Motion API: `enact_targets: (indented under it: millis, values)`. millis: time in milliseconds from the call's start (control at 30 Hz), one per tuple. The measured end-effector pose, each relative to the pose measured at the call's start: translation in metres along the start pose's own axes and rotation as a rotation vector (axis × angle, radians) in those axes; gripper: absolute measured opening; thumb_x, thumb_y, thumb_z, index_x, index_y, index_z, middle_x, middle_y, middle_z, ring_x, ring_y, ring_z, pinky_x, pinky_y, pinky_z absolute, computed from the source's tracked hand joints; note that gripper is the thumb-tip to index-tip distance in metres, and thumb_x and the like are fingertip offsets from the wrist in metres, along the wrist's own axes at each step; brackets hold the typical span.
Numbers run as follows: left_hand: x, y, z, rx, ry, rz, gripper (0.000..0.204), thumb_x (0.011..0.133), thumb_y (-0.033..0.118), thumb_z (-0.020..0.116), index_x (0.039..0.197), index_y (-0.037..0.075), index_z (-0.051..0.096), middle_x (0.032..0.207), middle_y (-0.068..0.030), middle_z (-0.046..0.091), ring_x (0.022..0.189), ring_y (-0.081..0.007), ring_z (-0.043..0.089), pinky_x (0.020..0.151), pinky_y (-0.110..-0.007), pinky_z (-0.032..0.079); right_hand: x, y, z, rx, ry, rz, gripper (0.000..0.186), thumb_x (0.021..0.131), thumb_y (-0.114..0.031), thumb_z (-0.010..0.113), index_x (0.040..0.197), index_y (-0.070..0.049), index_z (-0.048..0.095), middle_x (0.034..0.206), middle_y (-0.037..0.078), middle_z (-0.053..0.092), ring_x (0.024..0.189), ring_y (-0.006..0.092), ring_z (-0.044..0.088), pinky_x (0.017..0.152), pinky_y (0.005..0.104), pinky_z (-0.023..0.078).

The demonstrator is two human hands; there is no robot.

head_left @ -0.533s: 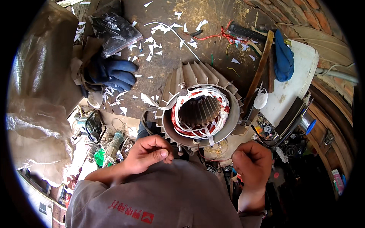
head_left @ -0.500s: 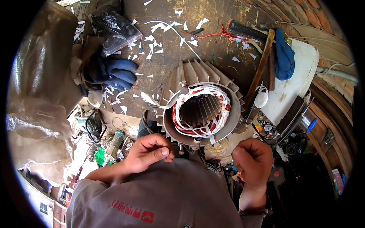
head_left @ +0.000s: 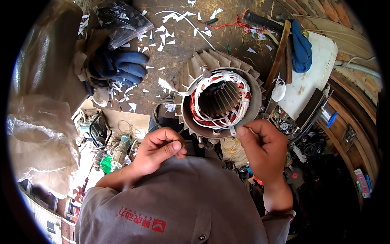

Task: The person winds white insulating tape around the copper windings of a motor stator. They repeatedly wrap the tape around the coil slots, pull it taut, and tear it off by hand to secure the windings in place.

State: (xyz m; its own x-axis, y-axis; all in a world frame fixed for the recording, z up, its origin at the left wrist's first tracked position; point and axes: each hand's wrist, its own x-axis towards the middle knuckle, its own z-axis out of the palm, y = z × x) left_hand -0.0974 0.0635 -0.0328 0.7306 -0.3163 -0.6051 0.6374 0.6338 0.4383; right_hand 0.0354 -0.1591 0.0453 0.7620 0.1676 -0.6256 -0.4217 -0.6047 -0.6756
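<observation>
A finned metal motor housing [head_left: 195, 65] stands at the near edge of the bench, its round opening turned up toward me. Inside the rim sits a ring of red wire coils [head_left: 198, 97] bound with white tape. A loose white tape [head_left: 174, 88] trails off its left side, and a short tape end [head_left: 231, 128] hangs over the near rim. My right hand [head_left: 264, 148] is pinched closed beside that short end; whether it grips it is hidden. My left hand [head_left: 156, 150] is curled closed in front of the housing, its contents not visible.
Blue work gloves [head_left: 126, 67] and a black plastic bag [head_left: 124, 28] lie at the left. White scraps [head_left: 162, 38] litter the bench. To the right are a wooden bar [head_left: 278, 53], a blue cloth item [head_left: 301, 49], a white tape roll [head_left: 278, 90] and a wire spool [head_left: 328, 116].
My right hand has moved up and slightly left, to the housing's near rim. The left hand has risen slightly, still curled. The whole view has shifted a little.
</observation>
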Motion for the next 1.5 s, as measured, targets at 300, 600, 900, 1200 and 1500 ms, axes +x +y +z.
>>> enact_targets:
  millis: [300, 600, 900, 1200, 1500]
  values:
    - [0.018, 0.055, 0.020, 0.447, 0.011, 0.457, 0.012, 0.097, 0.013, 0.063, 0.101, 0.002, 0.060, 0.091, -0.0061, 0.064, 0.073, -0.0112, 0.059, 0.066, -0.027, 0.050, -0.010, 0.010, 0.023, -0.582, 0.060, -0.707, 0.015, 0.080, -0.004, 0.071, 0.091, -0.002, 0.061, 0.076, 0.009, 0.056, 0.059, 0.0235, 0.058, 0.050, 0.0342, 0.045]
    - [0.097, 0.100, 0.118, 2.345, -0.541, 0.215, 0.012, 0.077, 0.011, 0.064, 0.085, 0.008, 0.073, 0.090, -0.0089, 0.072, 0.078, -0.0220, 0.072, 0.059, -0.031, 0.054, -0.011, 0.021, 0.035, -0.615, 0.123, -0.697, 0.012, 0.079, -0.006, 0.069, 0.091, -0.008, 0.066, 0.073, 0.007, 0.057, 0.063, 0.0258, 0.060, 0.053, 0.0380, 0.048]
    - [0.102, 0.095, 0.101, 2.420, -0.437, 0.747, 0.008, 0.074, 0.011, 0.063, 0.073, 0.008, 0.070, 0.067, -0.0060, 0.067, 0.063, -0.0212, 0.069, 0.053, -0.033, 0.052, -0.056, 0.013, 0.012, -0.169, 0.118, -0.251, 0.023, 0.084, -0.016, 0.076, 0.099, -0.002, 0.067, 0.067, 0.011, 0.065, 0.056, 0.0261, 0.063, 0.052, 0.0347, 0.046]
    - [0.104, 0.123, 0.102, 2.304, 0.072, 1.081, 0.011, 0.081, 0.010, 0.061, 0.089, 0.003, 0.060, 0.082, -0.0113, 0.065, 0.065, -0.0287, 0.069, 0.054, -0.040, 0.056, -0.061, 0.011, -0.034, -0.677, -0.216, -0.301, 0.044, 0.091, -0.038, 0.065, 0.068, -0.002, 0.065, 0.055, 0.016, 0.057, 0.051, 0.0341, 0.056, 0.056, 0.0434, 0.043]
    - [0.093, 0.171, 0.103, 2.100, 0.445, 1.452, 0.013, 0.082, 0.013, 0.061, 0.088, 0.004, 0.054, 0.082, -0.0160, 0.060, 0.073, -0.0363, 0.065, 0.060, -0.046, 0.053, -0.067, -0.009, -0.042, -1.324, 0.292, -0.583, 0.051, 0.093, -0.037, 0.060, 0.053, -0.006, 0.065, 0.050, 0.013, 0.057, 0.051, 0.0320, 0.057, 0.076, 0.0426, 0.042]
